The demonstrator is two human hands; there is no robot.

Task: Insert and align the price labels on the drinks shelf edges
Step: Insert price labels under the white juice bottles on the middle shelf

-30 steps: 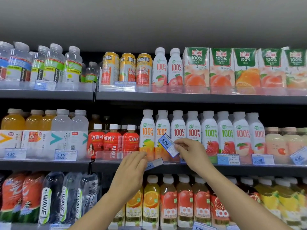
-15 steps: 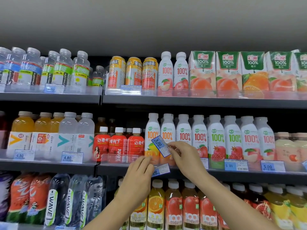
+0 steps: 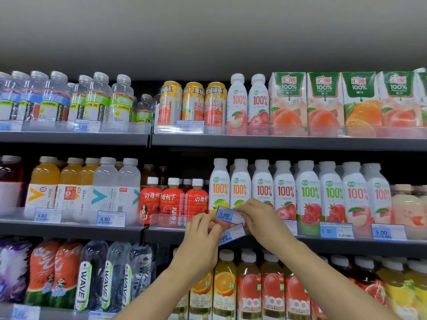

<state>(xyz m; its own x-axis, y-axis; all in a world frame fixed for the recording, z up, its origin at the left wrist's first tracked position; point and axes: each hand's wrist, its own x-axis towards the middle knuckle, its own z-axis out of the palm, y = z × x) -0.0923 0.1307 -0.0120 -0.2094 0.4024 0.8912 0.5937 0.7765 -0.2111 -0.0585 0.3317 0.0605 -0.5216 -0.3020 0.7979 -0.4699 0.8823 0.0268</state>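
Note:
Both hands work at the front edge of the middle shelf (image 3: pixel 69 229), below the white 100% juice bottles (image 3: pixel 240 183). A blue and white 5.00 price label (image 3: pixel 227 215) is pinched by my right hand (image 3: pixel 261 218) at its right end and by my left hand (image 3: pixel 203 236) at its left end. It lies slightly tilted against the clear label strip (image 3: pixel 168 221). A second blue label (image 3: pixel 231 234) hangs crooked on the shelf edge just below, partly hidden behind my left fingers.
Other price labels sit in the strip: two 4.80 labels (image 3: pixel 111 218) at the left, two 5.00 labels (image 3: pixel 336 230) at the right. Red juice bottles (image 3: pixel 173 197) stand left of my hands. Shelves above and below are packed with bottles, cans and cartons.
My right hand has lowered the label from bottle height to the shelf strip and turned it nearly level. My left hand rose and took hold of its left end. The camera shifted left.

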